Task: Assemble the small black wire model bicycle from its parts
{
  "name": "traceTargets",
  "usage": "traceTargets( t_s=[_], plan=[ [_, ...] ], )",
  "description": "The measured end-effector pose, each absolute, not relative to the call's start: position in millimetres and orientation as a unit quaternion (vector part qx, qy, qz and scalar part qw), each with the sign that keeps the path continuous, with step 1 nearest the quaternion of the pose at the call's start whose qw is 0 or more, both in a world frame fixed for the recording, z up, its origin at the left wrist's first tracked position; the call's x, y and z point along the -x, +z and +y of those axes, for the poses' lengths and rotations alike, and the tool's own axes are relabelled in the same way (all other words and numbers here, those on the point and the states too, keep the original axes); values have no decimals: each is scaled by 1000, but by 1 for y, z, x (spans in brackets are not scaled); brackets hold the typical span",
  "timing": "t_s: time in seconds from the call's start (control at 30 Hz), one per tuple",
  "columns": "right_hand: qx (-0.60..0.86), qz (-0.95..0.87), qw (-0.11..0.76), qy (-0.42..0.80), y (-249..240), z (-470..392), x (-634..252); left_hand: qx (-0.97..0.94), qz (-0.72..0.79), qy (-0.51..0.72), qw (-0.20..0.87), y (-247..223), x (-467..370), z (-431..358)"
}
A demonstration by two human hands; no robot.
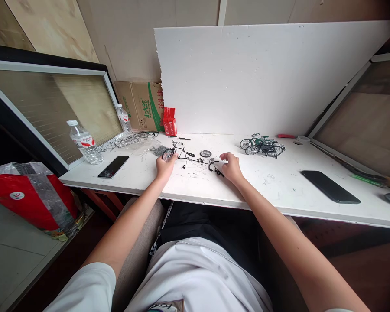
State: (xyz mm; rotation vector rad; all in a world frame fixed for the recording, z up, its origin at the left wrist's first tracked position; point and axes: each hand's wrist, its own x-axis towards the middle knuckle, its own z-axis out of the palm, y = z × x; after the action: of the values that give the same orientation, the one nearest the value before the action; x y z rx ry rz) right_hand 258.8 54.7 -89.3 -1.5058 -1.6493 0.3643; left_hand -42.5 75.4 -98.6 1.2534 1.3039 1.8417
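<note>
My left hand [165, 166] grips a small black model bicycle frame [181, 152] that has one wheel [167, 154] fitted at its left end. Above some curved black parts [218, 172] is my right hand [231, 167], fingers bent and apart, with nothing visible between them. A loose spoked wheel [206, 154] lies flat between the hands. Small black pieces [199, 160] are scattered on the white table near the frame. Farther right stand model bicycles [263, 147], one with green on it.
Black phones lie at left [113, 167] and right [330, 186]. Water bottles [87, 145], a red box [170, 121] and a carton [143, 106] stand at the back left, near black part sprues [133, 138]. A white board [263, 78] rises behind the table [273, 190].
</note>
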Motion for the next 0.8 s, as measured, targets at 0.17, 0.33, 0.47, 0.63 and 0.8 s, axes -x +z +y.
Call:
traceTargets(
  t_s=[0.17, 0.33, 0.47, 0.63, 0.8],
  plan=[
    [597, -701, 368, 127, -85, 54, -256, -467, 486, 685, 276, -98, 42, 75],
    [553, -751, 344, 113, -80, 54, -263, -467, 481, 687, 280, -97, 42, 74],
    [470, -814, 311, 139, -70, 48, -272, -462, 481, 686, 291, -96, 41, 73],
    [449, -805, 310, 233, -60, 41, -279, -459, 486, 683, 294, -96, 41, 73],
    [451, -781, 306, 304, -64, 47, -285, -466, 477, 684, 296, -96, 41, 72]
  ],
)
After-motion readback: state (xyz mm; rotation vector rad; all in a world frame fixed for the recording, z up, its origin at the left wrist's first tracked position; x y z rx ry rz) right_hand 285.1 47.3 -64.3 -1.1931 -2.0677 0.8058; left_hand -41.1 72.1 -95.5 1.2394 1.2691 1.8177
